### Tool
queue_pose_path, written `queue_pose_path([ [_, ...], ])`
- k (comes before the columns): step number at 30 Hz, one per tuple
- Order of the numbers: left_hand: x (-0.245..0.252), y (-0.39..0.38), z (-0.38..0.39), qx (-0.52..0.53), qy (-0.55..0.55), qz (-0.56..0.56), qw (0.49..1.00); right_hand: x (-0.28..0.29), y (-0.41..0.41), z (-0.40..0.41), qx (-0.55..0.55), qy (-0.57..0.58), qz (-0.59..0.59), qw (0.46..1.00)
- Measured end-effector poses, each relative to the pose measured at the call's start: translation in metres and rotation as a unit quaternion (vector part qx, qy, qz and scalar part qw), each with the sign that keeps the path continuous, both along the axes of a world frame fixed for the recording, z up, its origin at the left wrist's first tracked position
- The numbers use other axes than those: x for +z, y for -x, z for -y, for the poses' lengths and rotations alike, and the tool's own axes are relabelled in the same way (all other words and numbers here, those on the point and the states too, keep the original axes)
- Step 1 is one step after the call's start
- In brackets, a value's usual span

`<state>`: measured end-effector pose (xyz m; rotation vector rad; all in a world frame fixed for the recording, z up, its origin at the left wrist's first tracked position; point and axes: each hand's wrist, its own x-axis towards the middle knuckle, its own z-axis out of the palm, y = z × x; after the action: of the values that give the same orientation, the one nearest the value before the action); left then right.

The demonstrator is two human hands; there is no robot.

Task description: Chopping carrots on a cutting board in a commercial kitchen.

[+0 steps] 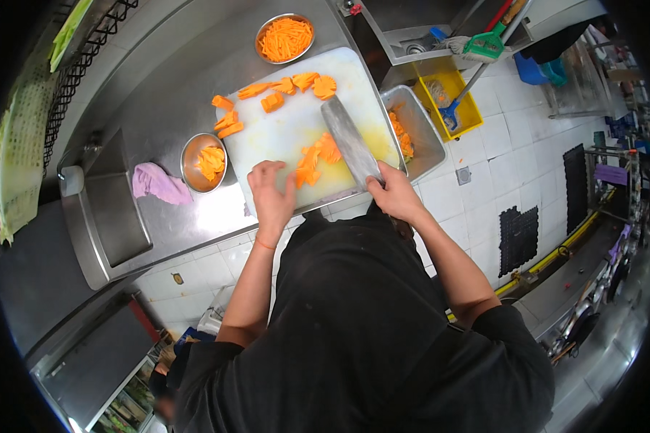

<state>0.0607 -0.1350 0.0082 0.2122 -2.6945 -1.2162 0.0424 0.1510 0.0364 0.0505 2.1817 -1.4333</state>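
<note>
My right hand [394,190] grips a Chinese cleaver [346,142], its broad blade pointing away from me over the white cutting board [271,127]. Left of the blade lies a cluster of cut carrot slices [311,161]. My left hand [271,192] hovers at the board's near left edge with its fingers apart, close to those slices and holding nothing. Carved carrot pieces [305,81] line the far side of the board, and a carrot block [272,102] sits just in front of them. More carrot chunks [227,123] rest at the left edge.
Beyond the board stands a steel bowl of carrot strips [286,39]; a steel bowl of carrot slices [211,163] is at its left, beside a pink cloth [160,183]. A sink basin [119,216] lies farther left. Right of the counter is a scrap bin [425,135].
</note>
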Motion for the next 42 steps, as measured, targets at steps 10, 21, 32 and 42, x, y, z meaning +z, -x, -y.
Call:
queue_pose_path([
  [10,-0.019,0.000,-0.039,-0.144,0.301,0.029,0.942,-0.008,-0.024,-0.058,-0.144,-0.034,-0.009,0.989],
  [21,-0.011,0.017,0.001,-0.149,0.235,-0.038,0.960,-0.012,-0.028,-0.146,-0.198,0.010,0.029,0.980],
  [32,-0.057,-0.005,-0.032,0.031,0.143,0.119,0.982,-0.064,-0.024,-0.216,-0.101,-0.047,-0.082,0.990],
  [42,-0.024,0.045,-0.179,-0.134,-0.002,0.065,0.989,-0.042,-0.035,-0.274,-0.216,-0.048,-0.114,0.969],
])
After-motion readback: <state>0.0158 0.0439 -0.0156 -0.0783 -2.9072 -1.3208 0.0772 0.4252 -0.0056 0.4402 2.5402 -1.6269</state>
